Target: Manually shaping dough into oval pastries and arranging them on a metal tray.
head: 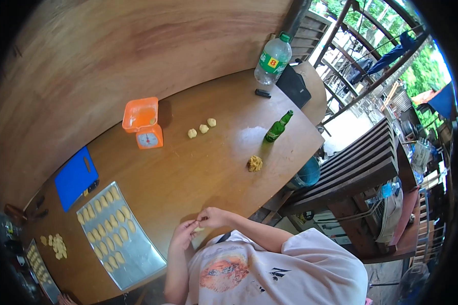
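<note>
Close to my body at the table edge, my left hand (184, 233) holds a small piece of pale dough (199, 229). The fingers of my right hand (213, 217) meet the left fingertips and pinch at this piece, hiding most of it. Left of my hands lies a metal baking sheet (141, 263) with rows of pale, oval shaped dough pieces (113, 221); its near end is bare. A brown lump of filling or paste (255, 163) sits ahead to the right. Farther off, three round dough balls (204, 129) rest in a line on the wooden table (175, 171).
An orange kitchen scale (149, 137), a blue cutting board (76, 177), a green glass bottle (278, 127) and a large plastic bottle (273, 59) stand or lie around. At far left are flat dough pieces (57, 246), a second tray (42, 267) and another person's hand (66, 299).
</note>
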### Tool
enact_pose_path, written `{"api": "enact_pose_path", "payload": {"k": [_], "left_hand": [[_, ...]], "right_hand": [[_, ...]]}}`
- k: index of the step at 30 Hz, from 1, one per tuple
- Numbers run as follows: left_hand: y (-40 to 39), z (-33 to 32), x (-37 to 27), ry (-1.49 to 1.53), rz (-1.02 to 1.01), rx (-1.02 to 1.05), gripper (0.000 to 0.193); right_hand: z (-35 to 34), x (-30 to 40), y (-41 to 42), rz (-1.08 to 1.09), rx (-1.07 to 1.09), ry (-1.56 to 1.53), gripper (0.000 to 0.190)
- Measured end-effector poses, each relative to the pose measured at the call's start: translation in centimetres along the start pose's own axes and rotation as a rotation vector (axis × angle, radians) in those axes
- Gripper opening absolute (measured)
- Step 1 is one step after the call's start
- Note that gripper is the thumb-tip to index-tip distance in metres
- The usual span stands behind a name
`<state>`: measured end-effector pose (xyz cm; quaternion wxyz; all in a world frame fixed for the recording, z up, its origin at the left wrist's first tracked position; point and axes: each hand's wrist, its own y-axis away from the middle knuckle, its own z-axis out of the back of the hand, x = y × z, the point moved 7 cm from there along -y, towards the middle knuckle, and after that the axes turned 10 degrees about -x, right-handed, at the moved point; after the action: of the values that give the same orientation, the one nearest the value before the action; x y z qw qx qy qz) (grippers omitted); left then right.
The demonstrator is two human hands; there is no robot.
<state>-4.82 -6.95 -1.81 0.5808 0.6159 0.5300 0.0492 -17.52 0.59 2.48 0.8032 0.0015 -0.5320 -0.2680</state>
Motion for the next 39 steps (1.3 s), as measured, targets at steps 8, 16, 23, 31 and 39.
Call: {"api": "enact_pose_path", "payload": {"k": [8, 16, 23, 31, 39], "left_hand": [[-2.5, 1.8, 2.5, -0.045, 0.11, 0.063, 0.016], [-2.4, 1.0, 1.1, 0.056, 0.096, 0.115, 0.022], [-2.9, 1.4, -0.4, 0.184, -0.082, -0.203, 0.014], [-1.3, 1.0, -3.0, -0.154, -0.491, -0.441, 0.015], [-1.6, 0.9, -2.7, -0.224, -0.484, -0.356, 0.015]], "right_hand": [[-1.7, -0.2, -0.3, -0.018, 0.165, 0.112, 0.028], [0.0, -1.0, -0.3, -0.17, -0.274, -0.153, 0.023], [-0.2, 3.7, 0.6, 0.25, -0.287, 0.278, 0.05], [-0.7, 3.3, 0.1, 0.234, -0.336, 0.155, 0.042], [0.0, 2.2, 0.0, 0.174, -0.394, 0.09, 0.031]]}}
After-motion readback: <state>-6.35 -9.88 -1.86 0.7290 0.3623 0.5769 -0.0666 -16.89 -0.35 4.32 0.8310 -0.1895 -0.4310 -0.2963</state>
